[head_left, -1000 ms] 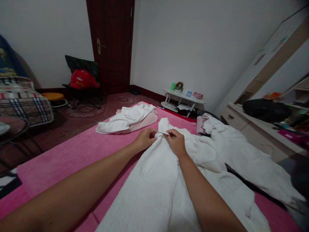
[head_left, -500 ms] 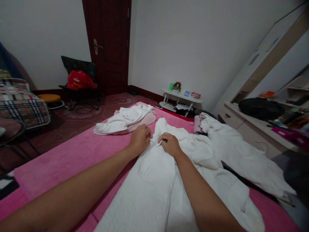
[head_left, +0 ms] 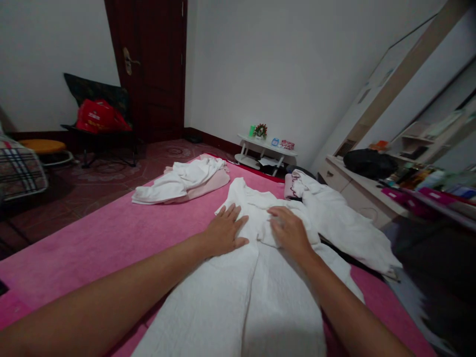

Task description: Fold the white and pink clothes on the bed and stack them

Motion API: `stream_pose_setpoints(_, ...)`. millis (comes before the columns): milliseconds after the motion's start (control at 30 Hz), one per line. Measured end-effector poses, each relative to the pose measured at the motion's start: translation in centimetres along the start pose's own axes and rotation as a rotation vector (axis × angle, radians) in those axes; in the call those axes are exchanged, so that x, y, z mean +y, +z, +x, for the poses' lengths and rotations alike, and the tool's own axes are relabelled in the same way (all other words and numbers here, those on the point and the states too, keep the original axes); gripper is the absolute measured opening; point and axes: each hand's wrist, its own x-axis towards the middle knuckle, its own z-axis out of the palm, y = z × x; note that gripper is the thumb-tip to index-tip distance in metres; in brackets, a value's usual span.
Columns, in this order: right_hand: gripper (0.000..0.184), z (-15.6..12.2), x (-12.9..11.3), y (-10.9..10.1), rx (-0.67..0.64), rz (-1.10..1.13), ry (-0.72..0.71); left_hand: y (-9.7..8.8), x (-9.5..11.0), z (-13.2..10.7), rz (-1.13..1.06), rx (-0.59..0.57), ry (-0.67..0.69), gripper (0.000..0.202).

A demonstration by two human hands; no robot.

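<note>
A long white garment (head_left: 219,292) lies spread on the pink bedspread (head_left: 111,228), reaching from the bottom of the view to its narrow upper end. My left hand (head_left: 225,232) rests flat on its upper left part, fingers spread and holding nothing. On the right side of the same garment is my right hand (head_left: 292,230), its fingers slightly bent, apart and blurred, touching bunched cloth. I see no cloth pinched in it. Folds run between the two hands, and my right forearm covers part of the garment.
Other white clothes (head_left: 186,178) lie at the bed's far left. A further white garment (head_left: 345,223) lies at the right edge, by a drawer cabinet (head_left: 334,173). Beyond the bed stand a small white table (head_left: 266,144) and a chair with a red bag (head_left: 98,116).
Both hands have let go of the pinched cloth at the garment's upper end. The left now lies flat; the right has moved rightward. The view has shifted slightly to the right.
</note>
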Motion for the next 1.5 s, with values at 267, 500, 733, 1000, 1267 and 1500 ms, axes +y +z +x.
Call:
stream_pose_setpoints(267,0.042,-2.5,2.6,-5.8,-0.049,-0.593,0.366,-0.3,0.2,0.3,-0.113,-0.04,0.213,0.041)
stream_pose_setpoints(500,0.03,-1.4,2.2,-5.9,0.136,-0.09,0.58,-0.9,0.4,0.2,-0.201,-0.049,0.218,0.042)
stream_pose_setpoints(733,0.024,2.4,-2.4,-4.8,0.066,0.823,0.798,-0.7,0.5,0.3,-0.435,0.043,0.188,0.042)
stream_pose_setpoints(1000,0.028,4.3,-4.7,-1.7,-0.046,0.562,0.322,-1.0,-1.5,1.2,-1.032,0.622,-0.458,0.024)
stream_pose_setpoints(1267,0.026,3.9,1.3,4.1,0.098,0.27,0.232,-1.6,-0.8,1.0,-0.543,0.579,-0.266,0.017)
stream_pose_setpoints(1500,0.021,3.6,-0.6,4.6,0.091,0.212,0.213,-1.5,0.0,0.6,-0.285,0.292,-0.194,0.036)
